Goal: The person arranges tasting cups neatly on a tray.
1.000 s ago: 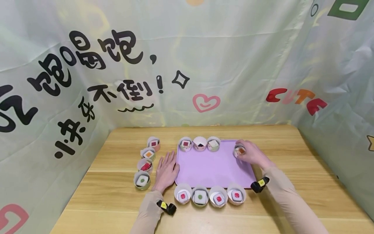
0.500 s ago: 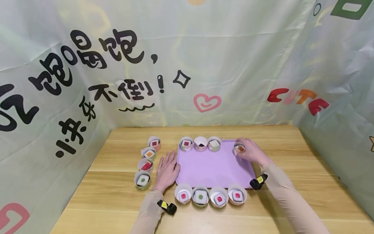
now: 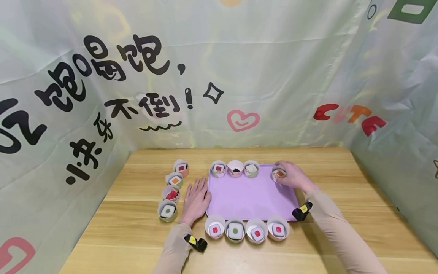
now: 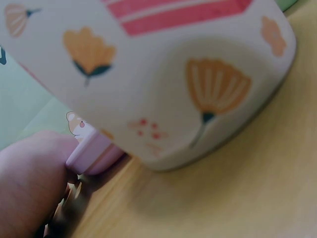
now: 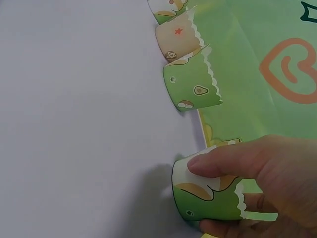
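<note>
My right hand [image 3: 295,177] grips a small paper cup [image 5: 210,191] by its sides at the far right corner of the purple tray [image 3: 246,194]. The cup is green and white with a scalloped rim, and a brown-topped piece sits inside. Thumb on the near side, fingers partly hidden behind it. Along the tray's far edge stand a cup with a dark red-centred piece [image 3: 218,168], a pink cup [image 3: 235,168] and a green cup [image 3: 251,169]. My left hand [image 3: 195,201] lies flat with fingers extended, its thumb against the tray's left edge.
Several cups, among them a green one [image 3: 167,211], form a column left of my left hand. Another row, including a pink cup [image 3: 278,228], lines the tray's near edge. A flower-printed cup [image 4: 163,94] fills much of the left wrist view. A printed cloth [image 3: 273,76] hangs behind the table.
My right hand has slid the cup slightly left and away, a little closer to the far row. The left hand has stayed in place beside the tray.
</note>
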`<state>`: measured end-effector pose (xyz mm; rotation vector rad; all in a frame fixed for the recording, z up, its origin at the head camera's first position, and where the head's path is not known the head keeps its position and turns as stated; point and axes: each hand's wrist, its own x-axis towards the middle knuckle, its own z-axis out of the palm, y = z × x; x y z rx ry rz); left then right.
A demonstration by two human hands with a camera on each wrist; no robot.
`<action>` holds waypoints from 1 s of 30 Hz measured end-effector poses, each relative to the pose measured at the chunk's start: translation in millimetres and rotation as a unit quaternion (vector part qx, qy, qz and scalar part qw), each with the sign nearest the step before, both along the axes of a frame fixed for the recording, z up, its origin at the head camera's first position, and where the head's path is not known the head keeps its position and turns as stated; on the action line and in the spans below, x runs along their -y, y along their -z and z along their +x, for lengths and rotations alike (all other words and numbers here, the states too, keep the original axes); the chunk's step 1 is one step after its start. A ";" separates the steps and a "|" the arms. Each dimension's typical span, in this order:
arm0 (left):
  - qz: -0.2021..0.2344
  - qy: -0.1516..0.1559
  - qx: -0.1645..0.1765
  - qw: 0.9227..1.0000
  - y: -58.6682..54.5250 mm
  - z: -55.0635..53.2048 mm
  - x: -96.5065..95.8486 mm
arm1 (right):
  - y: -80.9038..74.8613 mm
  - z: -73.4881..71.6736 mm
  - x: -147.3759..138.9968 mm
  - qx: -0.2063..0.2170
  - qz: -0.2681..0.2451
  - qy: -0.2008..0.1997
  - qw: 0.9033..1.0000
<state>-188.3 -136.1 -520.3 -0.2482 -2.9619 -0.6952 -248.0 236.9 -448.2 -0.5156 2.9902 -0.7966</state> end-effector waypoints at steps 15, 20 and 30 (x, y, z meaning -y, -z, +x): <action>0.003 0.002 -0.002 1.000 2.9 -1.0 0.6 | -5.2 -6.3 11.5 0.009 -0.004 0.002 1.000; 0.000 0.001 0.005 1.000 2.8 -1.0 0.6 | -4.7 -9.0 15.8 0.002 -0.004 -0.001 1.000; 0.006 0.004 -0.002 1.000 3.2 -0.7 0.5 | -4.8 -12.8 24.7 -0.019 -0.009 -0.009 1.000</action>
